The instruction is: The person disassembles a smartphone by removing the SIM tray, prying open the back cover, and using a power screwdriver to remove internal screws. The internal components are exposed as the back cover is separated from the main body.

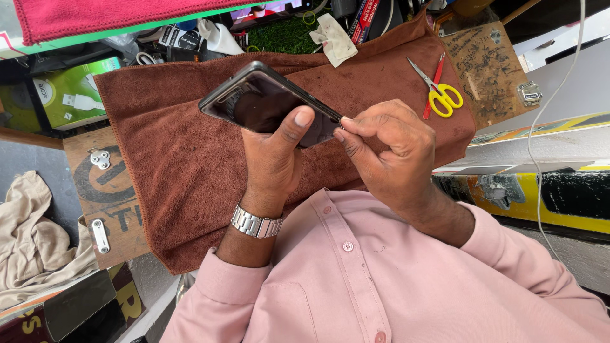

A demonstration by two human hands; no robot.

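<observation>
Watching the head feed here. The phone [267,101] is up in the air above a brown towel [190,159] spread on the bench, dark glass side facing the camera and tilted down to the right. The left hand [273,159] has it clamped: thumb [300,121] pressed flat on the glass, the other fingers wrapped behind where I can't see them. The right hand [387,152] is bunched up tight, fingertips [343,132] pinched together right on the phone's right-hand edge. Whether there's a pick or a bit of film between them I honestly can't tell, it's too small.

My read: this is the picking-at-the-edge stage, working a nail or something thin in at that corner. Nothing looks lifted off the glass yet.

The next bit, I reckon, calls for the left grip to hold dead steady while the right fingertips work gently along the edge. Too much force and the phone could slip or twist.

Yellow-handled scissors [438,89] lie on the towel's far right, well away from both hands.
</observation>
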